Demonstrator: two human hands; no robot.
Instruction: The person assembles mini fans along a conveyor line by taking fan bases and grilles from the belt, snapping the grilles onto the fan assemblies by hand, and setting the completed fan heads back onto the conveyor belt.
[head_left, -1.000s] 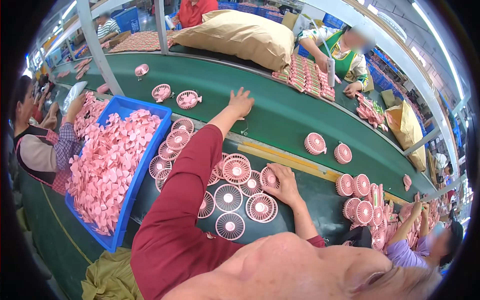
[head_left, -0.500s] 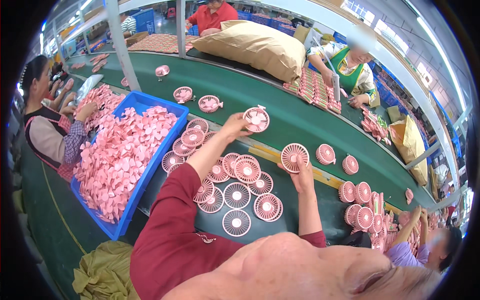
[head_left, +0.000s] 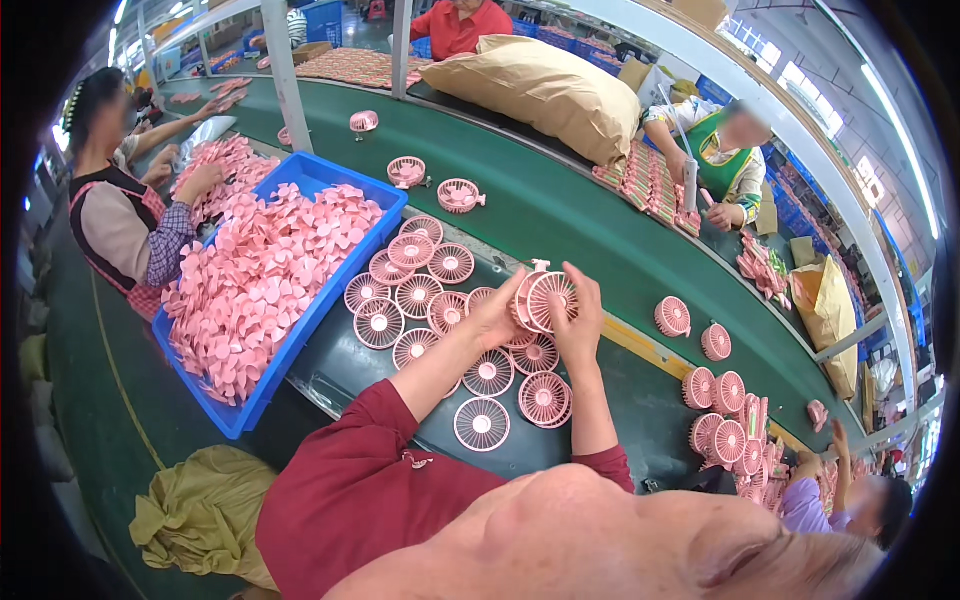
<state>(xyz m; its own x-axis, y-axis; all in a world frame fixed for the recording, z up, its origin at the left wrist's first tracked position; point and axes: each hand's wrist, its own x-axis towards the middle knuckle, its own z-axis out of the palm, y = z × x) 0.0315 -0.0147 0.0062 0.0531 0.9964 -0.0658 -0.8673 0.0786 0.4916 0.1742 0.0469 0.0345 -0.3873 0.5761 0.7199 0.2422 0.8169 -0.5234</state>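
Note:
My left hand [head_left: 495, 318] is closed around a pink fan housing [head_left: 522, 300], whose small stem sticks up at the top. From the right, my right hand [head_left: 580, 318] grips a round pink fan grille [head_left: 552, 298] and holds it against the housing's open face. Both parts are above the near work surface, close to the belt edge. Below and left of my hands, loose pink grilles [head_left: 482, 424] lie spread and partly stacked on the dark green surface. Half-built pink fans [head_left: 460, 195] sit on the belt beyond, with blades showing inside.
A blue bin [head_left: 262, 385] heaped with pink fan blades [head_left: 270, 270] stands at left, beside a co-worker. The green conveyor belt [head_left: 590, 255] crosses ahead. Stacked pink fans [head_left: 728, 390] sit at right. Across the belt are a large brown sack [head_left: 540, 95] and another worker [head_left: 725, 150].
My hands have come together. The right hand has brought its grille leftward onto the housing in my left hand, which has moved slightly right and nearer. The view has shifted a little.

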